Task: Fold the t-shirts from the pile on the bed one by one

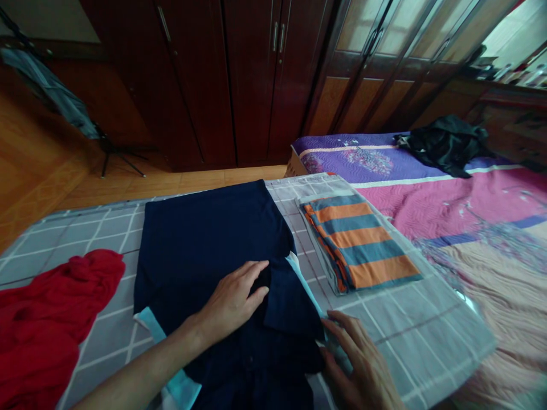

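A navy shirt (205, 233) with light-blue and white edging lies spread on the grey checked cloth. One navy part is folded inward as a flap (290, 296) on its right side. My left hand (233, 296) rests on the shirt, fingers extended and thumb apart, its fingertips at the flap's left edge. At the shirt's right edge, my right hand (356, 353) touches the light trim with fingertips, thumb and fingers apart. A folded orange-and-grey striped garment (363, 239) lies to the right of the shirt. Crumpled red cloth (55, 319) is at the left.
The checked cloth (427, 324) covers the work surface. Beyond its right edge is a bed with a purple and pink cover (448, 199), bearing a black garment (448, 142). Dark wooden wardrobes (252, 85) stand behind. A tripod (113, 154) is on the floor at the left.
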Motion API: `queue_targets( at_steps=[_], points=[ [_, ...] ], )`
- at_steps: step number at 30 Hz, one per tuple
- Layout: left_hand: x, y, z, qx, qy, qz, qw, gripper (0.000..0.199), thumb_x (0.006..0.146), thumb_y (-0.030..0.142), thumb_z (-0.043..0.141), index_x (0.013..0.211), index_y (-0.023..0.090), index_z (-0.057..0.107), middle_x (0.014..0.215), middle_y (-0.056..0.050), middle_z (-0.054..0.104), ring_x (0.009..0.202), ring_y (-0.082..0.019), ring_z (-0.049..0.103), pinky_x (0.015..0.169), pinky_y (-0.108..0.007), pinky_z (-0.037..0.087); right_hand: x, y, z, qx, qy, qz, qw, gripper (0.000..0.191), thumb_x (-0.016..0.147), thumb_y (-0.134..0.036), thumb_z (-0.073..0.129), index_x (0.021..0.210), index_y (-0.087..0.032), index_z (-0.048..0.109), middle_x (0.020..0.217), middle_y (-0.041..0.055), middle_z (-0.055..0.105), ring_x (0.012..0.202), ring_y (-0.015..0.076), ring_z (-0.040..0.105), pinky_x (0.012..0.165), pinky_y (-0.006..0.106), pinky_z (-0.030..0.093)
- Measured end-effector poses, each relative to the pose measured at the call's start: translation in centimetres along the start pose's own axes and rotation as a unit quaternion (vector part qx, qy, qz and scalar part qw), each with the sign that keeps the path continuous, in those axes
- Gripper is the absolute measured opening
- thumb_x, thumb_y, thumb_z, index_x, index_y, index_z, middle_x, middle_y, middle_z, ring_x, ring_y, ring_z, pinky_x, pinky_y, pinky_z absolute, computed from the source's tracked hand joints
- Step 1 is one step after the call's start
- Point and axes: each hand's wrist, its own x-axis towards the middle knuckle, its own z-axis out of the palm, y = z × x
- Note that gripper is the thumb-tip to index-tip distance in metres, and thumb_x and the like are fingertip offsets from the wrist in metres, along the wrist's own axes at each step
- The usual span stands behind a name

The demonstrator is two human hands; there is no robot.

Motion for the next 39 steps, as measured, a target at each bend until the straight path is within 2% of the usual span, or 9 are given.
queue_targets(
  at_steps=[5, 10, 15, 20, 23, 26, 33, 36, 39],
  points=[
    [3.6, 1.3, -0.3, 0.169, -0.04, -0.025, 0.985, 0.034, 0.089, 0.045, 0.049, 0.105, 0.017, 0.057, 0.1, -0.008, 0.062, 0.098, -0.026, 0.06, 0.08, -0.037, 0.047, -0.5, 0.2, 0.1, -0.04, 0.036, 0.071, 0.996, 0.038, 0.081, -0.029, 0.059, 0.118, -0.021, 0.051, 0.109, 0.011, 0.056, 0.097, 0.0253, 0.056, 0.073, 0.041, 0.055],
    [3.7, 1.5, 1.6, 0.194, -0.053, -0.041, 0.979, 0.031, 0.084, 0.047, 0.056, 0.095, 0.018, 0.054, 0.095, -0.007, 0.063, 0.09, -0.025, 0.062, 0.072, -0.032, 0.045, -0.4, -0.1, 0.7, -0.035, 0.048, 0.08, 0.995, 0.012, 0.079, -0.023, 0.059, 0.09, -0.023, 0.054, 0.114, 0.01, 0.053, 0.105, 0.0289, 0.05, 0.079, 0.048, 0.05],
    [3.2, 1.2, 2.5, 0.124, -0.032, -0.023, 0.992, 0.005, 0.084, 0.025, 0.052, 0.085, 0.02, 0.053, 0.089, -0.002, 0.062, 0.082, -0.019, 0.061, 0.067, -0.027, 0.039, 0.1, -0.7, 1.1, 0.036, 0.07, 0.063, 0.995, 0.012, 0.077, -0.011, 0.052, 0.083, -0.022, 0.049, 0.108, 0.0087, 0.056, 0.102, 0.0261, 0.051, 0.078, 0.044, 0.048],
    [4.1, 0.3, 2.7, -0.085, 0.024, -0.072, 0.994, 0.002, 0.081, 0.021, 0.049, 0.079, 0.02, 0.049, 0.066, 0.003, 0.055, 0.063, -0.014, 0.056, 0.06, -0.024, 0.038, 0.7, -2.2, 0.8, 0.11, 0.089, 0.05, 0.989, 0.02, 0.079, -0.004, 0.045, 0.089, -0.02, 0.051, 0.088, 0.0054, 0.056, 0.086, 0.0195, 0.053, 0.07, 0.034, 0.048],
    [4.5, -0.6, 2.6, -0.203, 0.043, -0.069, 0.976, 0.01, 0.078, 0.017, 0.049, 0.087, 0.019, 0.051, 0.077, 0.0, 0.061, 0.072, -0.014, 0.06, 0.064, -0.022, 0.043, 0.9, -2.9, 0.7, 0.108, 0.076, 0.018, 0.991, 0.024, 0.081, -0.003, 0.042, 0.094, -0.019, 0.054, 0.088, 0.0061, 0.055, 0.087, 0.0192, 0.052, 0.07, 0.033, 0.048],
    [4.6, -1.3, 2.6, -0.226, 0.033, -0.056, 0.972, 0.025, 0.076, 0.013, 0.048, 0.1, 0.018, 0.054, 0.092, -0.004, 0.064, 0.085, -0.016, 0.062, 0.072, -0.024, 0.047, 0.9, -3.0, 0.5, 0.109, 0.041, -0.006, 0.993, 0.03, 0.081, -0.002, 0.041, 0.1, -0.018, 0.056, 0.091, 0.0075, 0.054, 0.09, 0.0201, 0.051, 0.072, 0.033, 0.049],
    [4.3, -0.8, 1.6, -0.162, 0.012, -0.029, 0.986, 0.057, 0.07, 0.002, 0.04, 0.121, 0.022, 0.056, 0.114, -0.003, 0.065, 0.101, -0.017, 0.062, 0.088, -0.028, 0.047, 1.2, -3.1, 0.1, 0.101, 0.023, -0.037, 0.994, 0.036, 0.077, -0.001, 0.043, 0.105, -0.018, 0.058, 0.1, 0.0102, 0.054, 0.104, 0.0228, 0.049, 0.081, 0.035, 0.051],
    [4.2, -0.1, 1.1, -0.113, 0.005, -0.012, 0.994, 0.058, 0.071, 0.0, 0.038, 0.12, 0.021, 0.06, 0.118, -0.001, 0.064, 0.109, -0.017, 0.058, 0.099, -0.029, 0.041, 1.3, -3.1, -0.1, 0.085, 0.009, -0.04, 0.996, 0.034, 0.077, -0.003, 0.045, 0.104, -0.018, 0.059, 0.11, 0.0121, 0.055, 0.112, 0.0239, 0.047, 0.085, 0.036, 0.052],
    [4.3, 0.0, 1.2, -0.072, 0.003, 0.004, 0.997, 0.057, 0.073, 0.0, 0.037, 0.12, 0.022, 0.061, 0.117, -0.001, 0.064, 0.108, -0.015, 0.059, 0.098, -0.027, 0.042, 1.1, -2.9, -0.1, 0.078, 0.0, -0.057, 0.995, 0.034, 0.077, -0.005, 0.047, 0.106, -0.018, 0.06, 0.117, 0.0128, 0.056, 0.117, 0.0245, 0.046, 0.089, 0.037, 0.051]
  ],
)
